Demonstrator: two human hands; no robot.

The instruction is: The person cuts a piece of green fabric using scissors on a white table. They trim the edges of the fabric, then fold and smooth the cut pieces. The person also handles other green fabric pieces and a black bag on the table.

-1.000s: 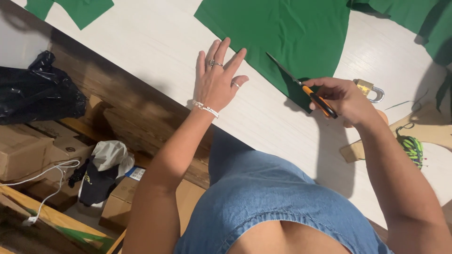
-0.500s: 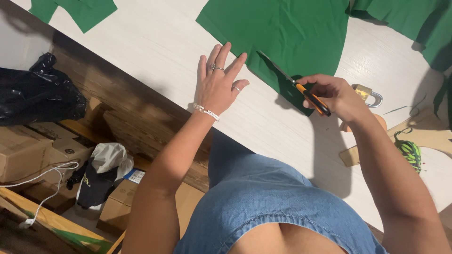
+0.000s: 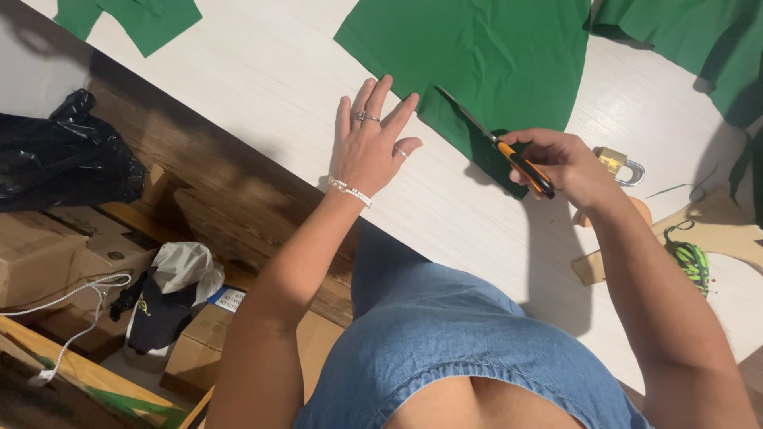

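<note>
- The right hand point(image 3: 568, 163) is closed around the handles of the orange-and-black scissors point(image 3: 497, 147); their dark blades run up and away from the grip, into the lower edge of the flat green fabric sheet point(image 3: 485, 56)
- The left hand point(image 3: 369, 143) lies open and flat on the pale wooden tabletop point(image 3: 238, 87), holding nothing; its fingertips sit just beside the cloth edge, left of the blades
- Since that palm rests mostly on bare table, the fabric may not be pinned; it could slide or bunch ahead of the blades, giving a ragged or wandering cut
- The outstretched fingers lie near the blades; a slip could nick them
- The brass padlock point(image 3: 618, 164) lies just behind the grip; the wrist might knock it
</note>
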